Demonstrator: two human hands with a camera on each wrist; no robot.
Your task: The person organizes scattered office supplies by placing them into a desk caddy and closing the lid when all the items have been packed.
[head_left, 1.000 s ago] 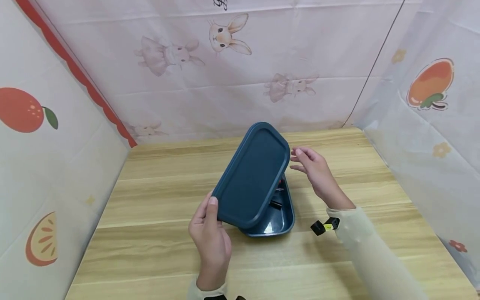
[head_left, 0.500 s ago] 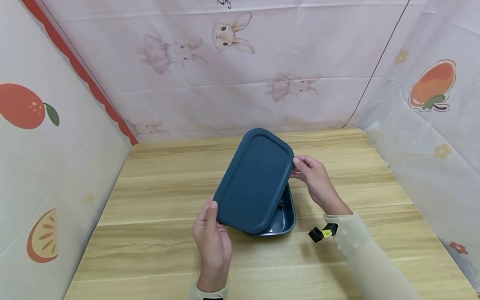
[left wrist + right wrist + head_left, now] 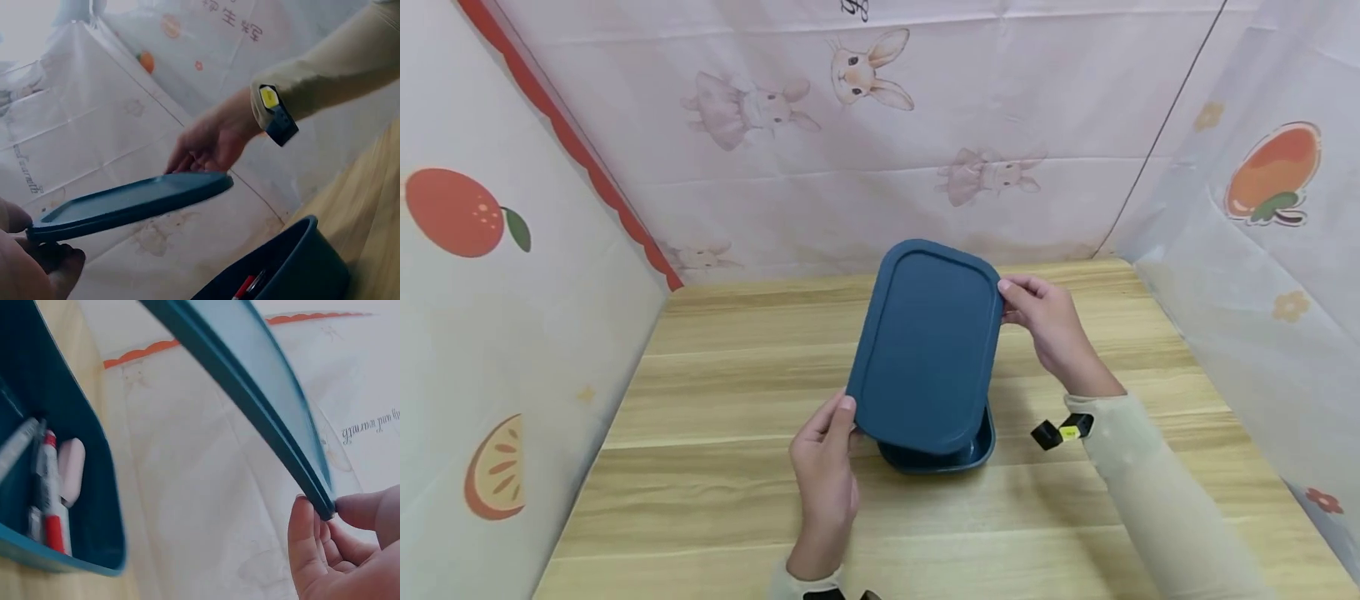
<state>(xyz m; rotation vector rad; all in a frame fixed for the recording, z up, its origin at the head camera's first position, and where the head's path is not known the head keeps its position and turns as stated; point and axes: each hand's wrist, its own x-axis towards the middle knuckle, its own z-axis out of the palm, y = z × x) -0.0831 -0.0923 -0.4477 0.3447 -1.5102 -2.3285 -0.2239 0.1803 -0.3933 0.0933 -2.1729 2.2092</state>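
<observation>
A dark blue rectangular lid (image 3: 928, 350) with rounded corners is held up over a matching box (image 3: 973, 457). My left hand (image 3: 826, 467) pinches its near left corner, thumb on top and fingers beneath. Its far right edge is pinched by my right hand (image 3: 1051, 327). In the left wrist view the lid (image 3: 137, 199) hangs apart from the box, above its rim. Inside the box, the right wrist view shows a red and white marker (image 3: 55, 494), a pale pink rounded piece (image 3: 72, 469) and other pens. From the head view the lid hides these contents.
The box stands on a wood-grain table (image 3: 730, 400). Printed cloth walls (image 3: 760, 192) enclose the back and both sides. A black device with a yellow label (image 3: 1063, 432) is strapped to the right wrist.
The right hand, first apart from the lid, has taken hold of its far right edge. The lid has since risen slightly and turned a little, moving right.
</observation>
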